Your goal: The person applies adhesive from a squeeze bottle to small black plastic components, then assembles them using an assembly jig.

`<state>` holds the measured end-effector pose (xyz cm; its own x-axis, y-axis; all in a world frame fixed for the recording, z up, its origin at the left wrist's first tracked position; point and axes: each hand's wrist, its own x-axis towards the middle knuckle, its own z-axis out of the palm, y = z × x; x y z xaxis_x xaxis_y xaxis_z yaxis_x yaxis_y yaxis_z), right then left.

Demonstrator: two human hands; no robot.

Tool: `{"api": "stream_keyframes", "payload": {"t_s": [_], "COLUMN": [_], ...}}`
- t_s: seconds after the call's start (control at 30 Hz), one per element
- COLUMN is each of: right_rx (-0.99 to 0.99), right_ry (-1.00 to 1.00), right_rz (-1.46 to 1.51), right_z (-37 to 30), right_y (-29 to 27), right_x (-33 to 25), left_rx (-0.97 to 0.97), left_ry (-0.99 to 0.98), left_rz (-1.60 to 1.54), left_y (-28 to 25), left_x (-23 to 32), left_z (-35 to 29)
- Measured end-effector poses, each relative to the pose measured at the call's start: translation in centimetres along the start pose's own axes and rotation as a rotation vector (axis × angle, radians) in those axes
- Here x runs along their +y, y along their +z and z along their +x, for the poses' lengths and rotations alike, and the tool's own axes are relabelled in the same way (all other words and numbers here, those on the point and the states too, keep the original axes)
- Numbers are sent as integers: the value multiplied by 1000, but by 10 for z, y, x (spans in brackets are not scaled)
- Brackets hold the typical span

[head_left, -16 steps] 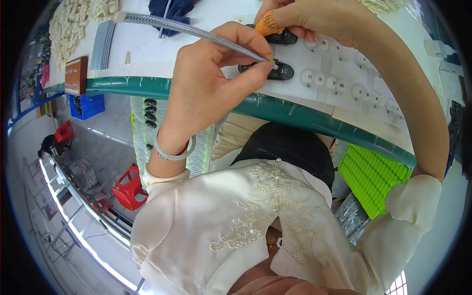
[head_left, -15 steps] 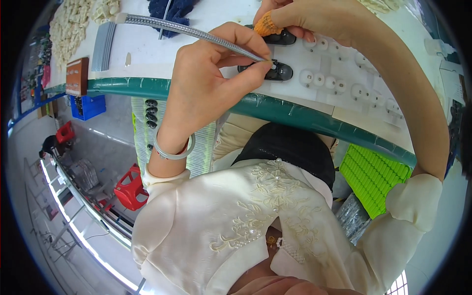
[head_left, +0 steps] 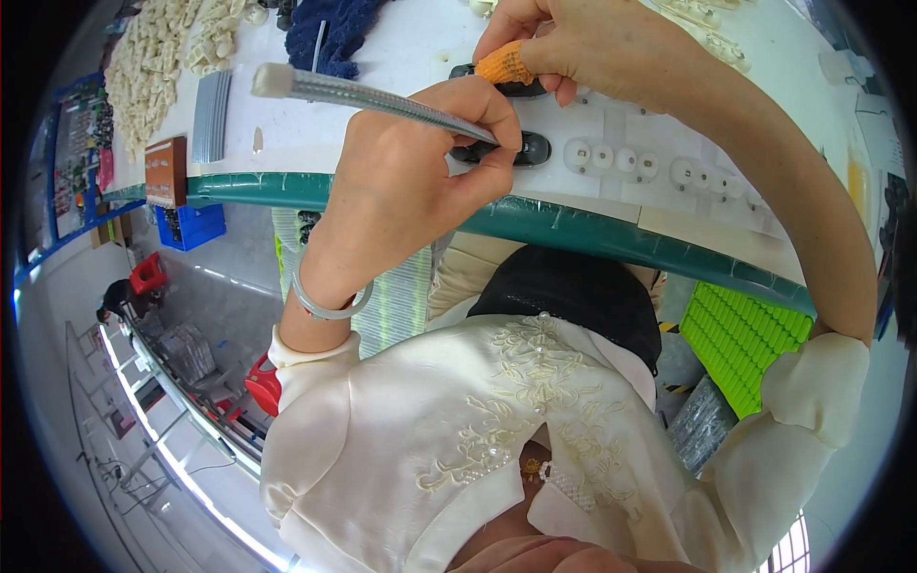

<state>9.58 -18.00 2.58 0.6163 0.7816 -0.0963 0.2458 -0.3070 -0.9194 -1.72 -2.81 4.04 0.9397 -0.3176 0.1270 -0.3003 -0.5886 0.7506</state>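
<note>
My left hand (head_left: 406, 158) is closed in a pen-like pinch around a silver patterned rod (head_left: 368, 103). The rod has a whitish blunt upper end. Its lower tip is hidden by my fingers, close to a glossy black oval piece (head_left: 534, 149) lying near the table's front edge. My right hand (head_left: 597, 48) wears an orange textured finger cover (head_left: 504, 63) on one digit. Its fingers are closed around a second black piece (head_left: 522, 88) just beyond the first. Part of that second piece is hidden under the fingers.
Small white translucent parts (head_left: 626, 160) sit in rows to the right. Cream-coloured pieces (head_left: 143, 72) are heaped at far left, near a dark blue cloth (head_left: 330, 33), grey strips (head_left: 210, 116) and a brown block (head_left: 165, 172). The table has a green edge (head_left: 592, 229).
The rod is tilted more toward the viewer, its whitish end lower and larger. My left fingers have shifted slightly on the near black piece. My right hand stays at the far one, and the view has shifted slightly.
</note>
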Motion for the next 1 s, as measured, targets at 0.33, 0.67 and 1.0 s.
{"api": "stream_keyframes", "payload": {"t_s": [0.33, 0.67, 1.0], "right_rx": [15, 32, -24], "right_ry": [296, 362, 371], "right_rz": [146, 262, 70], "right_z": [-57, -57, -39], "right_y": [17, 29, 25], "right_x": [-20, -18, -37], "left_rx": [-75, -80, 245], "left_ry": [-12, 38, -248], "left_rz": [87, 93, -523], "left_y": [-7, -9, -20], "left_x": [1, -4, -17], "left_z": [2, 2, -10]}}
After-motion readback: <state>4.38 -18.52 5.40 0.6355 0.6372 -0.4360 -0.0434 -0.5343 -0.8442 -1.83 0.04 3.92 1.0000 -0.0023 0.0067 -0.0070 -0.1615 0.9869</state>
